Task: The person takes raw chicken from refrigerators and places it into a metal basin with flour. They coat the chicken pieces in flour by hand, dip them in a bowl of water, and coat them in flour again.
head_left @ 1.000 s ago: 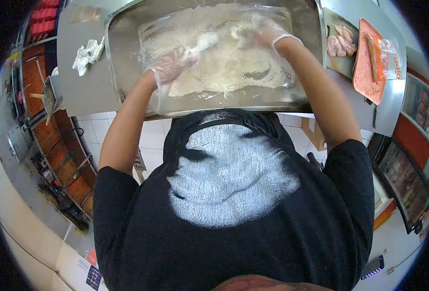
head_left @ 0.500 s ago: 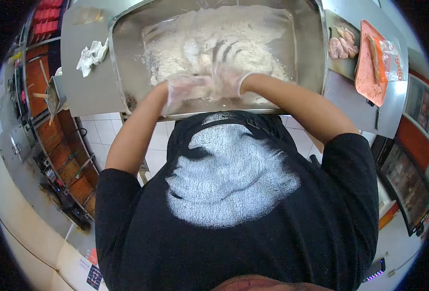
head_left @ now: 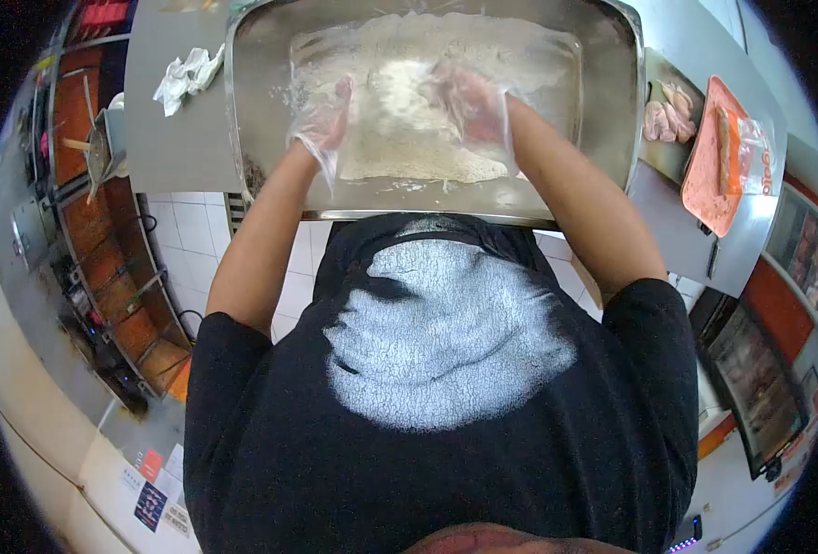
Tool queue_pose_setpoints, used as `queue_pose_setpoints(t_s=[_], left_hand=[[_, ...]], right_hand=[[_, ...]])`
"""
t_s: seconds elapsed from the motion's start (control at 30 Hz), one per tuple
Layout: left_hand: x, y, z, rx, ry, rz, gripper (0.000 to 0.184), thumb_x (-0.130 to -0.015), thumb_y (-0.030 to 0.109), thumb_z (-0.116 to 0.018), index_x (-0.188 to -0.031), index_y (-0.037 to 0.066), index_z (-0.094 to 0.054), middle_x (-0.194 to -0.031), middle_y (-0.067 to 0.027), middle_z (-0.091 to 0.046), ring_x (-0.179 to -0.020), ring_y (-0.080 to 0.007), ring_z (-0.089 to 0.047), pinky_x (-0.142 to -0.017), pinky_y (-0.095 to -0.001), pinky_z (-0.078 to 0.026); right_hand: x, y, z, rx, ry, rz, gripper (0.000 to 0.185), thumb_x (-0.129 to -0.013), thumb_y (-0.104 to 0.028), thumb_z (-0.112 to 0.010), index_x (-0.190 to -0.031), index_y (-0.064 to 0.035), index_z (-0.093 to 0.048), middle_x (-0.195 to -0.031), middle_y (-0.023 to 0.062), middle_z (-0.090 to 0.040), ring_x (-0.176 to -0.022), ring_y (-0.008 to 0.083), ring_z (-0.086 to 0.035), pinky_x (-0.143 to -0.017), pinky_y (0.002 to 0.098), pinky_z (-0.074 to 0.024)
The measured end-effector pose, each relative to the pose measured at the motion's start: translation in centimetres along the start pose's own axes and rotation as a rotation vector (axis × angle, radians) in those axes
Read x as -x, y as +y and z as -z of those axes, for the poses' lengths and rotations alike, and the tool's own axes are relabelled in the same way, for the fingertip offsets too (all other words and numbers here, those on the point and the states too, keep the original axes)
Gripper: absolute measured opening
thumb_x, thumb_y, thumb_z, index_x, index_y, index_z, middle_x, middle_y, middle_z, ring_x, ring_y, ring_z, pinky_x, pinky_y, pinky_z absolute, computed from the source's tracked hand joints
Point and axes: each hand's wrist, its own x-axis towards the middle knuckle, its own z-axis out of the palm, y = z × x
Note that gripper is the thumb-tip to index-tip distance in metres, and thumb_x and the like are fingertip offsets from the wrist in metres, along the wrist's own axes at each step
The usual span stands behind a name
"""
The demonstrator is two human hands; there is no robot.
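White powder [head_left: 418, 166] lies across the metal tray [head_left: 609, 102], upper centre of the frame. The left hand [head_left: 324, 118] looks opened out; the right hand [head_left: 472, 103] is too blurred to tell. I'd keep both low, turning the powder gently so none flies out.

A grey steel counter [head_left: 173, 148] stretches left of the grip, and more grey countertop [head_left: 658, 198] lies to its right, catching pale light. Just nearer than the grip, white floor tiles [head_left: 192, 235] with visible joints show beneath the counter's edge. Well left of the grip stands a dark-framed rack [head_left: 104, 277] with orange-brown panels (the lens bends it into a curve). Farther back on that side, a cream wall [head_left: 53, 443] carries printed sheets [head_left: 150, 506]. Well right of the grip, a dark-framed glassy panel [head_left: 757, 383] stands tilted beside a red-orange panel [head_left: 780, 277].
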Motion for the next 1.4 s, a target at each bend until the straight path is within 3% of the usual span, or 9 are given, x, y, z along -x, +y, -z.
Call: queue_pose_setpoints(t_s=[0.3,0.43,0.53,0.7,0.87,1.17,1.2,1.27,1.4], left_hand=[[-6.9,-0.7,0.5,-0.155,0.073,-0.203,0.057,-0.095,0.047,-0.03,-0.135,0.006,-0.041,-0.135,-0.0175,-0.044,-0.126,-0.0311,-0.04,-0.107,-0.0359,-0.028],[-5.1,2.0,-0.7,0.282,-0.123,-0.247,0.053,-0.094,0.043,-0.038,-0.132,0.005,-0.044,-0.127,-0.0174,-0.051,-0.119,-0.0285,-0.046,-0.104,-0.0349,-0.031],[-2.1,1.2,-2.0,0.496,-0.371,-0.222,0.064,-0.091,0.054,-0.034,-0.132,0.006,-0.044,-0.124,-0.0238,-0.051,-0.114,-0.0339,-0.051,-0.098,-0.0365,-0.037],[0.0,-0.6,-0.5,0.063,-0.757,-0.247,0.068,-0.085,0.054,-0.049,-0.125,-0.001,-0.05,-0.116,-0.0234,-0.057,-0.106,-0.031,-0.056,-0.092,-0.037,-0.041],[2.6,-1.0,-0.9,0.1,-0.941,-0.13,0.063,-0.072,0.045,-0.07,-0.11,-0.003,-0.058,-0.099,-0.0155,-0.064,-0.088,-0.023,-0.059,-0.082,-0.0356,-0.045],[3.7,2.4,-3.3,0.784,-0.846,0.121,0.047,-0.08,0.027,-0.068,-0.118,0.001,-0.056,-0.111,-0.0115,-0.062,-0.101,-0.0188,-0.057,-0.089,-0.029,-0.043],[3.6,2.8,-2.2,0.841,-0.815,0.147,0.048,-0.079,0.031,-0.07,-0.115,0.001,-0.059,-0.11,-0.0126,-0.062,-0.105,-0.0197,-0.055,-0.093,-0.0288,-0.041],[4.6,4.6,-0.6,0.92,-0.608,0.238,0.054,-0.081,0.044,-0.064,-0.106,-0.004,-0.062,-0.108,-0.0184,-0.063,-0.104,-0.0252,-0.057,-0.091,-0.0307,-0.042],[2.6,5.1,1.7,-0.448,-0.317,-0.343,0.073,-0.083,0.064,-0.045,-0.101,-0.005,-0.062,-0.099,-0.0267,-0.06,-0.087,-0.0335,-0.06,-0.076,-0.0354,-0.047]], right_hand=[[-10.6,-2.6,3.6,1.481,0.414,0.716,0.042,-0.092,-0.03,-0.045,-0.125,-0.0064,-0.049,-0.128,0.0162,-0.05,-0.118,0.032,-0.047,-0.099,0.0389,-0.036],[-7.2,-3.5,-1.3,1.321,0.123,0.721,0.042,-0.095,-0.033,-0.038,-0.125,-0.0069,-0.051,-0.128,0.0148,-0.051,-0.118,0.0318,-0.047,-0.101,0.0386,-0.0346],[-10.8,-0.4,1.2,0.807,-0.142,0.267,0.045,-0.095,-0.037,-0.037,-0.125,-0.0081,-0.053,-0.129,0.0111,-0.052,-0.122,0.0285,-0.046,-0.104,0.036,-0.0341],[-5.2,2.2,3.4,0.476,-0.14,0.002,0.047,-0.087,-0.036,-0.053,-0.124,-0.008,-0.053,-0.127,0.0164,-0.053,-0.12,0.0292,-0.047,-0.101,0.034,-0.0373],[0.2,2.7,2.4,1.412,-0.474,0.269,0.058,-0.076,-0.033,-0.067,-0.122,-0.0002,-0.052,-0.119,0.0246,-0.055,-0.111,0.0307,-0.054,-0.094,0.0339,-0.0429],[3.6,0.4,0.2,0.958,-0.213,-0.096,0.051,-0.083,-0.03,-0.062,-0.12,0.0028,-0.054,-0.13,0.023,-0.048,-0.118,0.0287,-0.049,-0.101,0.0339,-0.0365],[-0.6,3.7,3.3,1.558,-0.317,0.387,0.048,-0.088,-0.046,-0.048,-0.117,-0.0089,-0.058,-0.12,0.014,-0.057,-0.109,0.0248,-0.054,-0.094,0.0366,-0.0406],[-1.7,4.0,6.3,1.885,-0.134,0.372,0.049,-0.089,-0.038,-0.051,-0.127,-0.0062,-0.05,-0.13,0.021,-0.046,-0.12,0.0268,-0.045,-0.101,0.035,-0.0346],[-0.9,2.2,8.1,1.086,0.301,0.067,0.057,-0.086,-0.029,-0.056,-0.135,-0.0049,-0.04,-0.132,0.0252,-0.044,-0.124,0.0285,-0.042,-0.107,0.0342,-0.0306]])
